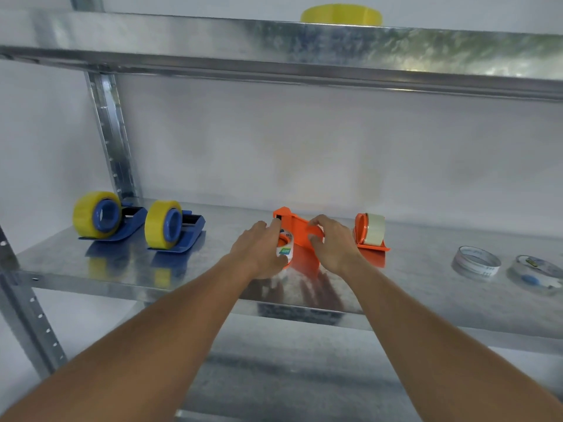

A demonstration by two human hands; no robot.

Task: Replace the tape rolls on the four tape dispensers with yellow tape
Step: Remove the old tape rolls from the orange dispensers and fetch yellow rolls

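Head view: on the metal shelf [91, 266], the left hand [259, 248] curls round a clear roll [285, 246] at the front of an orange dispenser [300, 231], while the right hand [333, 243] pinches the dispenser's body. Just right stands a second orange dispenser [370, 236] with a pale roll. At the left two blue dispensers [106, 222] [173, 228] carry yellow tape. Two loose clear rolls [475, 263] [534, 274] lie far right. A yellow roll [341, 15] sits on the upper shelf [213, 38]
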